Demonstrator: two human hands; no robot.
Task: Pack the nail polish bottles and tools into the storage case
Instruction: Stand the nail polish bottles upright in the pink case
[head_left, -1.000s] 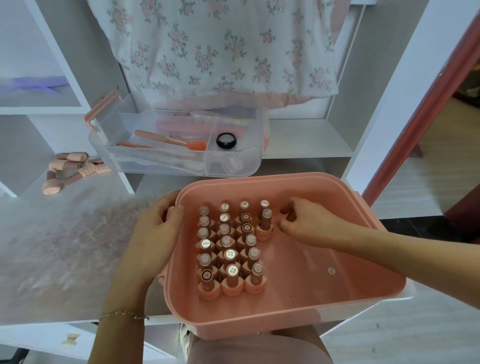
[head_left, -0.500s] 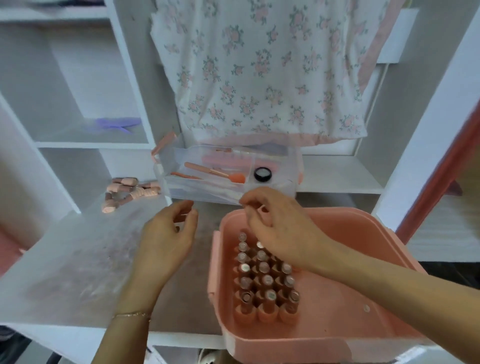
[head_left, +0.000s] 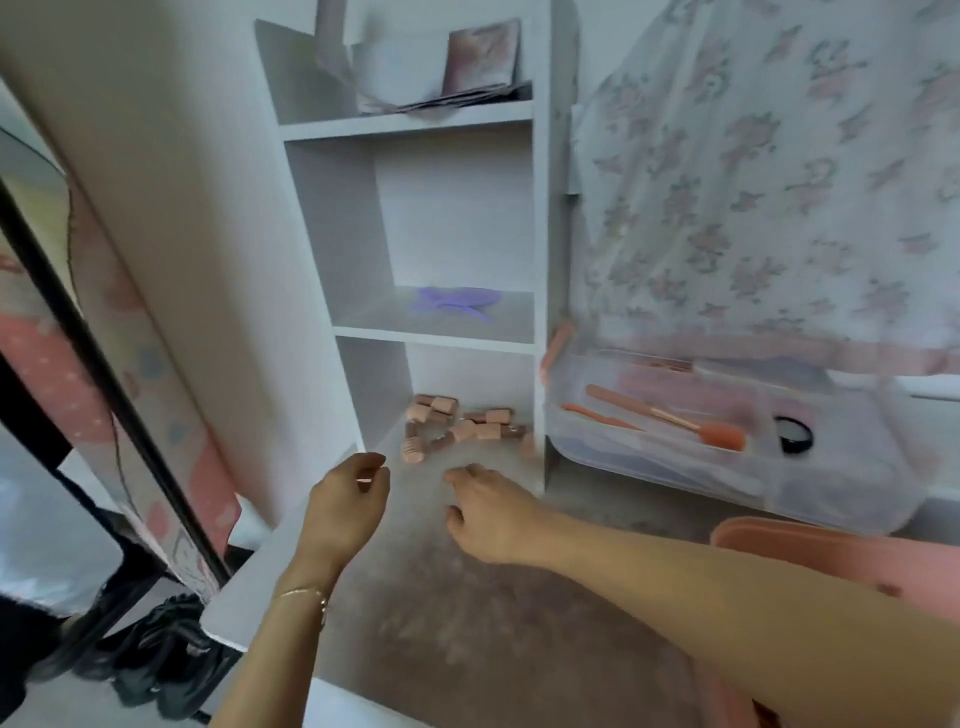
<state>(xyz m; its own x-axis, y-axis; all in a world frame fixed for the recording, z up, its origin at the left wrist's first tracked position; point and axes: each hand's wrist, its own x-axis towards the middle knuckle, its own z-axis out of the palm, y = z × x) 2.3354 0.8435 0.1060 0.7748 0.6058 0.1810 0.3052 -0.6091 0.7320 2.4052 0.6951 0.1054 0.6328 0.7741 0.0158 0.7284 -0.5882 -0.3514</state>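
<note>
Several pink nail polish bottles (head_left: 457, 426) lie loose in a pile on the desk, in the bottom niche of the white shelf. My left hand (head_left: 345, 506) hovers just in front of them, fingers curled and apart, holding nothing. My right hand (head_left: 491, 512) reaches toward the pile, fingers loosely open and empty. The pink storage case (head_left: 810, 551) shows only as a rim at the right, mostly hidden by my right forearm. A clear plastic tray (head_left: 727, 467) behind it holds pink tools, a brush (head_left: 670, 418) and a small black jar (head_left: 793, 434).
A white shelf unit (head_left: 537, 260) rises behind the bottles, with a purple item (head_left: 457, 301) on one shelf and papers higher up. A floral cloth (head_left: 769, 182) hangs over the tray. The grey desk top (head_left: 467, 623) ends at the left; a dark bag lies on the floor.
The view swung left, away from the pink case. Both hands left the case and moved left toward the loose bottles in the shelf niche.
</note>
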